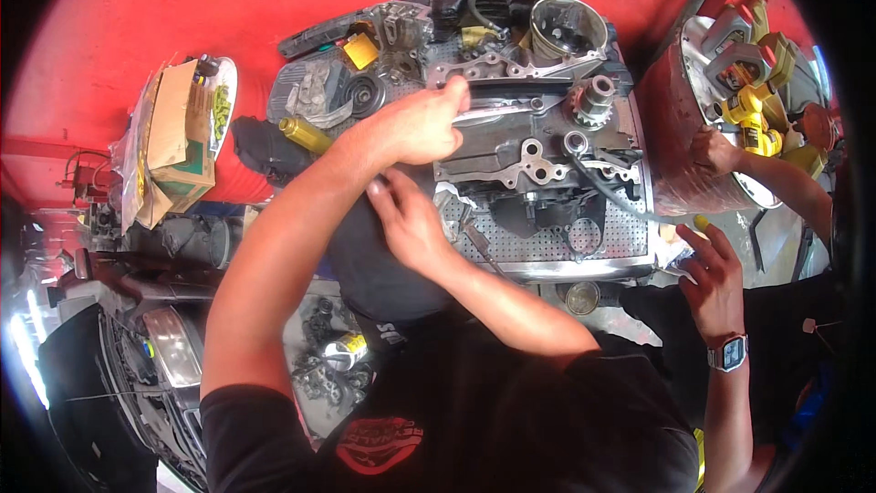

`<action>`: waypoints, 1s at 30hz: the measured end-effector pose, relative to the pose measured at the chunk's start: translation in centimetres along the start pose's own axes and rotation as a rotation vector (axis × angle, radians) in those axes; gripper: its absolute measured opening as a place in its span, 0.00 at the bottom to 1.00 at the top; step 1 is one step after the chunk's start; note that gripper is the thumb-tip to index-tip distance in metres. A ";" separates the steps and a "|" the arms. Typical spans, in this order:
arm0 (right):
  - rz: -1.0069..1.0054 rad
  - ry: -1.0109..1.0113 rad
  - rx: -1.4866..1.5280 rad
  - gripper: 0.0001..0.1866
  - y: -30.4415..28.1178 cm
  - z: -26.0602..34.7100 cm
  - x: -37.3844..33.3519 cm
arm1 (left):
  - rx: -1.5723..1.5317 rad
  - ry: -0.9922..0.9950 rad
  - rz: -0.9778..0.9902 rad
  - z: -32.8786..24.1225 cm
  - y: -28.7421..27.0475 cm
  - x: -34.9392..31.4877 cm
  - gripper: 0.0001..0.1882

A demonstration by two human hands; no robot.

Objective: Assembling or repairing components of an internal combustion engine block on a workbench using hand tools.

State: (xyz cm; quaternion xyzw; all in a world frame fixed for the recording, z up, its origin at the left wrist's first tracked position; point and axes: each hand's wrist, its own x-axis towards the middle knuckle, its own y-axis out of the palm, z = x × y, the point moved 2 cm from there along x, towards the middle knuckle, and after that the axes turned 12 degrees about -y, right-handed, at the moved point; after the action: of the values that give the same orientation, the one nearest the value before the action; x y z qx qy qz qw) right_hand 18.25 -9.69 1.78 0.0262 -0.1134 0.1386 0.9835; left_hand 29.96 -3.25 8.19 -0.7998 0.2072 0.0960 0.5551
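Head view: the engine casing [497, 143] lies on the bench [625, 242], its right end near the bench's right edge, beside a toothed gear [593, 105]. The left hand [438, 123] is curled into a fist at the casing's left side, by the end of a silver bar [502, 110]; whether it pinches the bar I cannot tell. The right hand [412, 224], fingers loosely spread, is near the bench's near left corner. The step looks like handwork at the casing; the next move seems to call for steady left-hand control. The fist hides the bar's end; shadow obscures the casing's near underside.
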 end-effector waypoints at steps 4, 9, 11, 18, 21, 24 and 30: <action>0.086 0.071 0.232 0.14 1.4 -2.8 2.0 | -0.009 -0.017 -0.043 -0.6 -0.1 -0.2 0.25; 0.095 0.098 0.361 0.14 1.0 -3.5 1.8 | 0.086 -0.167 -0.221 -0.1 -1.1 -3.9 0.32; 0.083 0.122 0.351 0.14 0.7 -3.2 2.0 | 0.062 -0.262 -0.329 1.7 -1.7 -8.2 0.34; 0.115 0.103 0.239 0.12 0.7 -4.3 2.3 | 0.214 -0.063 -0.597 6.5 3.0 -13.7 0.12; -0.005 -0.317 -0.058 0.09 0.2 -5.1 0.8 | 0.455 -0.112 -0.700 6.5 4.9 -12.8 0.05; 0.065 -0.344 -0.369 0.09 -0.9 -7.7 -0.8 | 0.558 -0.175 -0.745 6.4 5.2 -11.7 0.06; 0.870 -0.306 -1.381 0.22 -0.2 -13.1 0.1 | 0.599 -0.287 -0.722 6.5 5.2 -10.4 0.06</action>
State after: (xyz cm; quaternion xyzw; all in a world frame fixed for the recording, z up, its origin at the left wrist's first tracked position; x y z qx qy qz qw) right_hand 21.29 -8.80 -10.98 -0.6110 -0.3054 0.4006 0.6106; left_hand 18.91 3.52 5.39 -0.6044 -0.1435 -0.0572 0.7815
